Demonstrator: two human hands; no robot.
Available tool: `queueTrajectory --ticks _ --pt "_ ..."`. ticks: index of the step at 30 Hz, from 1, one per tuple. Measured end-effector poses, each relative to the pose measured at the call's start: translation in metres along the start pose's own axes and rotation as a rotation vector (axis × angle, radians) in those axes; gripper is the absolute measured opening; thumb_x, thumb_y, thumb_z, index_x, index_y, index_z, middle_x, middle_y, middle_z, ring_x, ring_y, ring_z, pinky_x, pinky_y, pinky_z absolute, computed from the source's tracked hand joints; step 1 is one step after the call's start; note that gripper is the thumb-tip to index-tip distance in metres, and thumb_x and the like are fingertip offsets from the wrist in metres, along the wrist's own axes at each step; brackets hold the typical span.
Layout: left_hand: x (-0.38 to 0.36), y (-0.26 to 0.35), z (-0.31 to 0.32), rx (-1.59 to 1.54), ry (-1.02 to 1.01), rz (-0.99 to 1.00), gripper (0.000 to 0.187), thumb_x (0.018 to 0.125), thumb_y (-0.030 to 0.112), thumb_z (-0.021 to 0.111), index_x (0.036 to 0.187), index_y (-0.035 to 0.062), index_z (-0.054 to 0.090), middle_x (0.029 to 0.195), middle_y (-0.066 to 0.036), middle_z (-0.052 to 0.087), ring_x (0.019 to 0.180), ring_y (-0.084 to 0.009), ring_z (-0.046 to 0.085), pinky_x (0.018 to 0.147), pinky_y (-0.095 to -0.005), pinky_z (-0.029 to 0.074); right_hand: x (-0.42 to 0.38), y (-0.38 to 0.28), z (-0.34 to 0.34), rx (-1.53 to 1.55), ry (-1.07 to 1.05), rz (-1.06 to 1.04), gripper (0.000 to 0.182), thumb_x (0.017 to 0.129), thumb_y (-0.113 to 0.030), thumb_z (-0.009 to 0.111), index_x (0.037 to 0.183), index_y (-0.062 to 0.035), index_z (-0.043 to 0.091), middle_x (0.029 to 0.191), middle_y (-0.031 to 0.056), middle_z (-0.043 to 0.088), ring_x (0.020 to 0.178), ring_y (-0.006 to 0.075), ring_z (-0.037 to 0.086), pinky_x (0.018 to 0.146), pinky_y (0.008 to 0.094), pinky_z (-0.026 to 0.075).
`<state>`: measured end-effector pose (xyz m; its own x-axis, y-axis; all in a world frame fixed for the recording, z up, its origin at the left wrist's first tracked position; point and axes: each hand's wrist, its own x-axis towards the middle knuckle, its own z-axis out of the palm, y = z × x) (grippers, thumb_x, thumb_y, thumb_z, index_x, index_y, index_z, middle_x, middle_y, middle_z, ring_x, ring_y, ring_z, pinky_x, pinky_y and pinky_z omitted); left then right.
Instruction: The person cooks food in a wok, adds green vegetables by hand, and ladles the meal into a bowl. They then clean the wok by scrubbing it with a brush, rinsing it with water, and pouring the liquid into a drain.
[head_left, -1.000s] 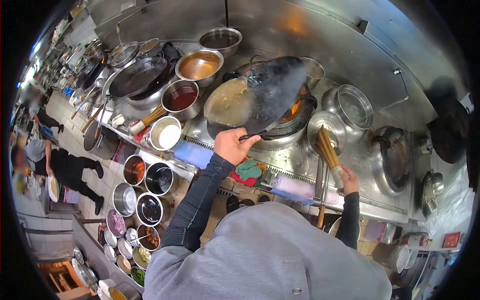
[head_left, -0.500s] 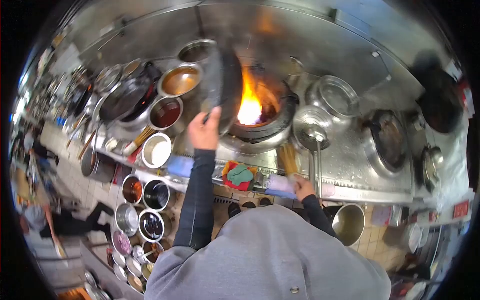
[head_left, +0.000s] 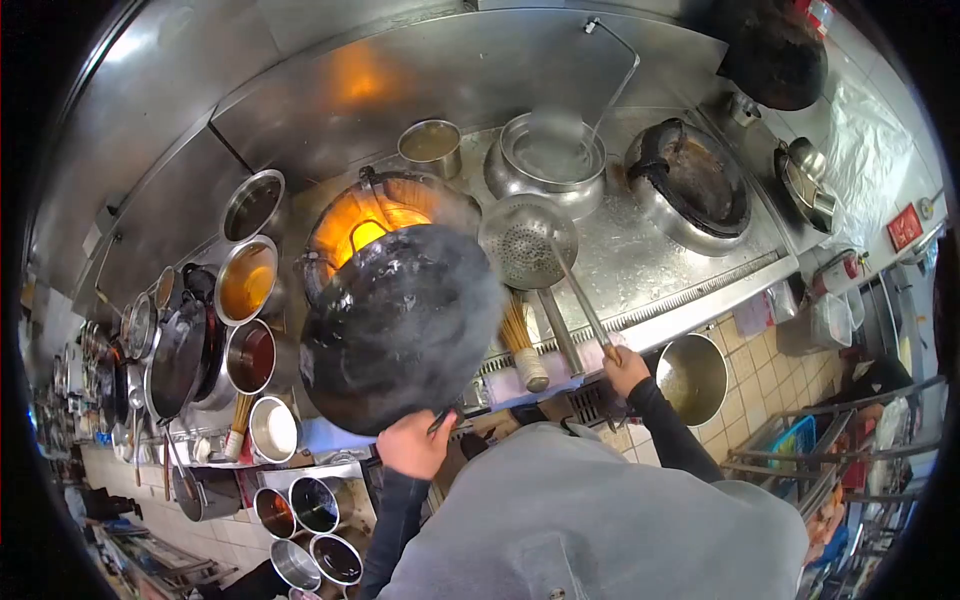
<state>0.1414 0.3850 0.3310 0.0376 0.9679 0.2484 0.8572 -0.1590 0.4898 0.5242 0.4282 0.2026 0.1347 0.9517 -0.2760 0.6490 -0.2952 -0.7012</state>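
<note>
My left hand (head_left: 413, 446) is closed round the handle of a black wok (head_left: 400, 325), which steams and has wet, shiny patches inside. Behind the wok, orange flame (head_left: 368, 232) shows in the round burner (head_left: 325, 225). My right hand (head_left: 625, 370) grips the long handle of a ladle (head_left: 585, 300), whose far end lies over a perforated strainer (head_left: 528, 240). Between the wok and that strainer's handle, a bamboo brush (head_left: 524, 345) rests at the counter edge.
A metal pot of clear liquid (head_left: 548, 150) stands behind the strainer. Right of it is another burner (head_left: 690, 185). Bowls of orange liquid (head_left: 246, 280) and red sauce (head_left: 251, 357) stand left. A large pot (head_left: 692, 380) sits below the counter's right edge.
The wok has gone from upright beside the flame to lying in front of the burner, its inside showing. My right hand has left the brush and taken a long handle. The view has turned right.
</note>
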Motion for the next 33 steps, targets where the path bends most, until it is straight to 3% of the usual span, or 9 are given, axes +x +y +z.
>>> queueTrajectory --ticks 4,5,11,15,16,20,26,30,33 --pt "0.052 -0.048 0.050 0.298 -0.089 0.080 0.033 0.078 0.036 0.058 0.060 0.0091 0.052 0.061 -0.010 0.056 0.058 -0.0300 0.056 0.053 -0.0422 0.040 0.047 -0.050 -0.013 0.454 0.092 0.057 0.022 0.081 -0.018 0.053 0.093 -0.0002 0.050 0.066 0.0208 0.054 0.066 0.0406 0.055 0.061 0.0449 0.044" --pt "0.066 -0.060 0.060 0.309 -0.021 0.071 0.032 0.078 0.035 0.058 0.059 0.0092 0.053 0.062 -0.009 0.057 0.060 -0.0296 0.056 0.057 -0.0430 0.040 0.090 -0.030 -0.003 -0.009 0.478 -0.413 0.024 0.081 -0.017 0.051 0.099 -0.0011 0.049 0.068 0.0198 0.056 0.067 0.0422 0.055 0.063 0.0465 0.045" --pt "0.099 -0.099 0.095 0.448 0.013 -0.051 0.023 0.077 0.033 0.060 0.075 0.0101 0.059 0.075 -0.009 0.059 0.078 -0.0290 0.055 0.071 -0.0419 0.040 0.294 -0.068 0.010 -0.117 0.435 -0.096 0.019 0.074 -0.014 0.050 0.084 0.0015 0.055 0.086 0.0266 0.060 0.080 0.0411 0.059 0.065 0.0435 0.048" --pt "0.077 -0.050 0.078 0.377 0.363 0.012 0.032 0.072 0.024 0.064 0.099 0.0093 0.056 0.106 -0.012 0.050 0.096 -0.0296 0.049 0.078 -0.0422 0.041 0.398 -0.109 -0.027 1.733 -0.512 0.313 0.018 0.071 0.001 0.043 0.057 -0.0100 0.041 0.051 0.0005 0.041 0.044 0.0152 0.047 0.042 0.0279 0.043" --pt "0.068 -0.039 0.080 0.378 0.368 0.001 0.032 0.072 0.024 0.064 0.099 0.0093 0.056 0.106 -0.012 0.050 0.096 -0.0296 0.049 0.078 -0.0422 0.041 0.319 -0.182 -0.060 2.004 -0.330 0.451 0.017 0.073 0.002 0.044 0.059 -0.0081 0.041 0.052 0.0015 0.042 0.045 0.0139 0.047 0.044 0.0274 0.045" --pt "0.016 -0.011 0.103 -0.165 -0.012 0.178 0.037 0.069 0.018 0.066 0.103 0.0107 0.055 0.107 -0.013 0.049 0.095 -0.0301 0.052 0.077 -0.0409 0.045 0.340 -0.224 -0.088 2.221 -0.488 0.475 0.006 0.079 0.000 0.050 0.077 -0.0019 0.045 0.067 0.0057 0.048 0.062 0.0191 0.051 0.055 0.0270 0.050" --pt "0.002 0.027 0.151 -0.180 -0.698 0.048 0.066 0.075 0.031 0.063 0.133 0.0247 0.032 0.087 -0.017 0.060 0.075 -0.0347 0.060 0.064 -0.0420 0.050 0.323 -0.257 -0.114 1.904 -0.647 0.220 0.005 0.080 -0.001 0.051 0.079 -0.0009 0.045 0.069 0.0067 0.050 0.062 0.0187 0.053 0.053 0.0292 0.049" --pt "0.014 0.040 0.165 0.040 -0.696 0.093 0.071 0.075 0.040 0.062 0.135 0.0282 0.026 0.072 -0.017 0.062 0.064 -0.0350 0.061 0.058 -0.0452 0.050 0.324 -0.207 -0.105 -0.113 -0.108 -0.203 0.017 0.078 -0.015 0.051 0.072 -0.0011 0.058 0.074 0.0170 0.059 0.067 0.0290 0.060 0.061 0.0378 0.050" --pt "0.017 0.047 0.174 -0.112 -0.558 0.227 0.049 0.078 0.043 0.058 0.119 0.0194 0.046 0.070 -0.014 0.063 0.061 -0.0300 0.062 0.056 -0.0403 0.050 0.309 -0.147 -0.070 -0.526 0.434 -0.176 0.025 0.075 -0.019 0.054 0.087 0.0007 0.065 0.087 0.0231 0.063 0.089 0.0337 0.061 0.071 0.0384 0.050"
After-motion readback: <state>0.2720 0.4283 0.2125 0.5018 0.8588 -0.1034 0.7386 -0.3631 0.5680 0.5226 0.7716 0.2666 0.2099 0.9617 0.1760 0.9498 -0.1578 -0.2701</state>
